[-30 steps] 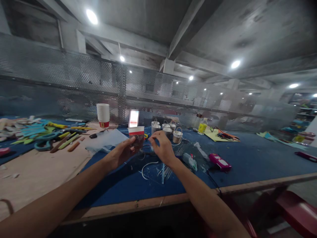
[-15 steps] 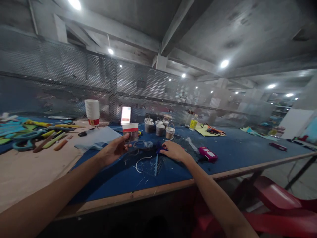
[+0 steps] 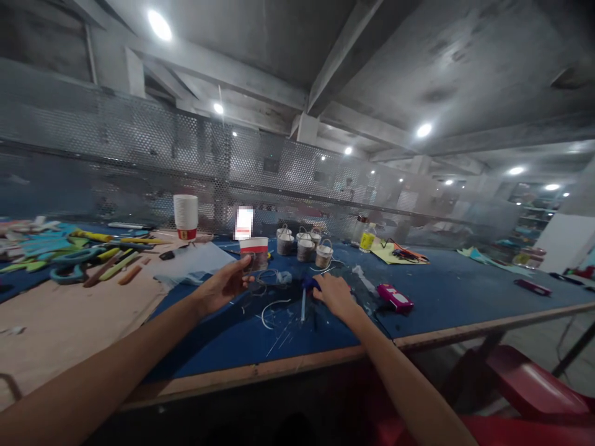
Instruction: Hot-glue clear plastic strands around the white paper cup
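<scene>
My left hand [image 3: 225,285] pinches a paper cup [image 3: 253,244] with a red band, its lower part wrapped in something brownish. My right hand [image 3: 335,295] is closed on a dark blue glue gun [image 3: 308,283] low over the table; a pale stick points from it toward me, and its far end is hidden by the fingers. A tangle of twine [image 3: 274,277] lies between the two hands. Just behind them stand several small handled buckets made from cups, among them a twine-wrapped one [image 3: 324,255].
A stack of paper cups [image 3: 186,217] stands at the back left. Scissors [image 3: 74,265] and several pens lie on the left board. A magenta case [image 3: 395,298] sits to the right, a yellow bottle [image 3: 367,240] behind. A red chair [image 3: 534,384] stands below the table edge.
The view has shifted slightly, so the scene appears a little lower and further right. Both hands keep nearly the same places, the cup still in the left and the glue gun in the right.
</scene>
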A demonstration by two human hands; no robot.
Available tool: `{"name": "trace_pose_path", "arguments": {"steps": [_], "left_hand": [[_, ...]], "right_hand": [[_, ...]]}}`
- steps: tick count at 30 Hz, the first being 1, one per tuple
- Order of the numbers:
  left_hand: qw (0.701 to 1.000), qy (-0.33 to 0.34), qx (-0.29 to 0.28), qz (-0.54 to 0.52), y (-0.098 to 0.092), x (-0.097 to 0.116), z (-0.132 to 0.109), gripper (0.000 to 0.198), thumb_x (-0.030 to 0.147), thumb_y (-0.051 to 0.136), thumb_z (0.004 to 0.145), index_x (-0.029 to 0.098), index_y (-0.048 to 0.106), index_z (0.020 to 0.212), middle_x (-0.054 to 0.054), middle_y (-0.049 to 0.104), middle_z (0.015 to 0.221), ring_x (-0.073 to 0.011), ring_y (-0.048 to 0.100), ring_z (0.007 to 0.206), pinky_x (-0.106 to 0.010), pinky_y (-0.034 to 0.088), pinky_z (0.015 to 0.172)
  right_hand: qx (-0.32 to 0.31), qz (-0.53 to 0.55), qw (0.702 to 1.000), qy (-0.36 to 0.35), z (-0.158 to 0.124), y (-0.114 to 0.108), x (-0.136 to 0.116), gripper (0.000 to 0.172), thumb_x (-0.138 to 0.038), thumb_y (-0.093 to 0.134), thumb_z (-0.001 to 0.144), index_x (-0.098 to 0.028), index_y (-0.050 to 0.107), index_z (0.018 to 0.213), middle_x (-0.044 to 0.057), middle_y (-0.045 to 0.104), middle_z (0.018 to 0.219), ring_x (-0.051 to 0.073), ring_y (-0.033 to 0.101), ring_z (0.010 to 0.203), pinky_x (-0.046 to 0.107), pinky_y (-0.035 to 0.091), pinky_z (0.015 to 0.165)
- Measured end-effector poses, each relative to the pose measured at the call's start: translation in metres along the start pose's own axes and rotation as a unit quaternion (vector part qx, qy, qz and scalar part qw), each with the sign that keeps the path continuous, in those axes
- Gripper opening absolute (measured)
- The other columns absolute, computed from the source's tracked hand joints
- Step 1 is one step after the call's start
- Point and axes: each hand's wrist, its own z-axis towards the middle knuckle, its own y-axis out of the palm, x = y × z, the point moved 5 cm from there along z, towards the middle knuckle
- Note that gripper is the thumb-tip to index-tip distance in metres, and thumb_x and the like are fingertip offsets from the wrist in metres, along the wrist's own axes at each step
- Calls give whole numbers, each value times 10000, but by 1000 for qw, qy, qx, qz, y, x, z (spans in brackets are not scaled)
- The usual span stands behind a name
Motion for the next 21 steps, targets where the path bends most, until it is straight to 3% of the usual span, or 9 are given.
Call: {"name": "trace_pose_path", "arguments": {"steps": [4, 7, 10, 12, 14, 17, 21], "left_hand": [[1000, 8, -7, 11, 3, 2, -2, 166, 123, 890, 864, 159, 800, 999, -59, 833, 878, -128, 700, 584, -190, 533, 482], [999, 8, -17, 28, 4, 1, -1, 235, 177, 916, 854, 154, 806, 1060, -52, 838, 916, -113, 680, 580, -185, 519, 488], [999, 13, -27, 45, 2, 0, 0, 296, 222, 933, 848, 156, 819, 1112, -81, 849, 1035, -100, 663, 596, -189, 531, 517], [998, 21, -28, 59, 1, 0, 1, 314, 245, 946, 837, 165, 833, 1119, -96, 848, 1074, -103, 658, 605, -199, 536, 530], [997, 25, -28, 68, -2, 1, 3, 315, 282, 963, 818, 175, 847, 1091, -93, 844, 1036, -108, 642, 597, -211, 520, 524], [996, 34, -27, 80, -6, 3, 6, 303, 341, 965, 817, 180, 859, 1052, -90, 832, 966, -120, 616, 595, -228, 488, 523], [993, 60, -20, 95, -9, 6, 6, 287, 366, 942, 843, 195, 871, 1062, -92, 833, 1013, -138, 607, 642, -243, 483, 568]], "right_hand": [[106, 179, 978, 29, -1, -8, 19, 405, -249, 563, 1048, -148, 659, 1428, 176, 717, 1344, 293, 750, 1131, 393, 575, 965], [179, 379, 908, 11, 6, -16, 27, 358, -375, 639, 998, -192, 724, 1293, 112, 770, 1218, 273, 746, 1041, 389, 616, 884], [150, 564, 812, -25, 21, -23, 13, 396, -537, 723, 920, -208, 759, 1139, 36, 760, 897, 197, 669, 684, 332, 600, 620], [99, 625, 771, -69, 31, -29, -9, 422, -577, 753, 905, -199, 764, 1092, -21, 657, 689, 139, 545, 509, 308, 561, 544], [74, 663, 738, -103, 39, -34, -32, 441, -585, 797, 881, -202, 757, 1094, -16, 668, 732, 119, 516, 499, 287, 534, 499], [69, 672, 726, -131, 47, -32, -57, 453, -611, 832, 865, -204, 742, 1044, 0, 679, 787, 113, 517, 524, 271, 510, 476], [109, 623, 763, -133, 50, -19, -61, 417, -602, 810, 912, -206, 745, 1027, 9, 663, 756, 147, 566, 583, 294, 522, 531]]}}
